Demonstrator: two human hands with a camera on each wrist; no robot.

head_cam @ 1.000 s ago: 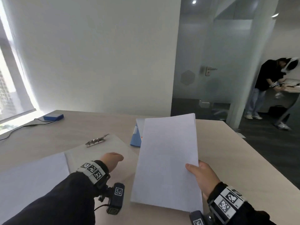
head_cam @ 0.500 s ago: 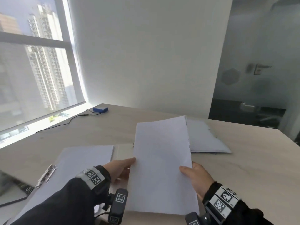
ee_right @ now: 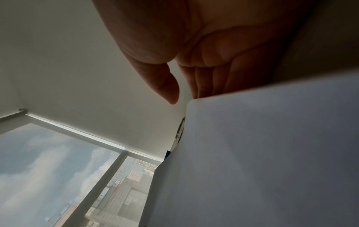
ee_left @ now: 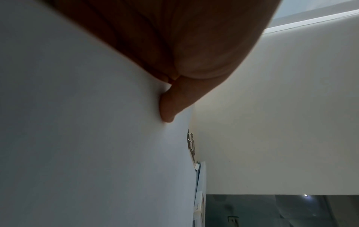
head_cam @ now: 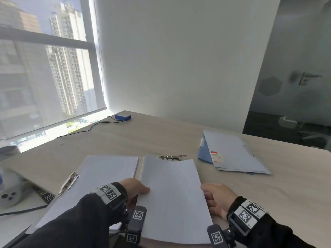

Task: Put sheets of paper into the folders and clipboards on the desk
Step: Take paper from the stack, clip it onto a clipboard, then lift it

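A stack of white paper lies low over a clipboard on the desk; only the clipboard's metal clip shows past the far edge. My left hand pinches the stack's left edge, its thumb pressed on the top sheet. My right hand is at the right edge. Its fingers go behind the paper and its thumb stands clear of it. A second clipboard with paper lies to the left. A light blue folder lies at the right.
A blue box with a black cable sits at the desk's far corner by the window. A white device and a dark flat object lie at the near left. Bare desk stretches to the right of my right hand.
The paper stack has come down from a raised tilt to lie over the clipboard. My left hand took its left edge. My right thumb lifted off the sheet. The view swung left.
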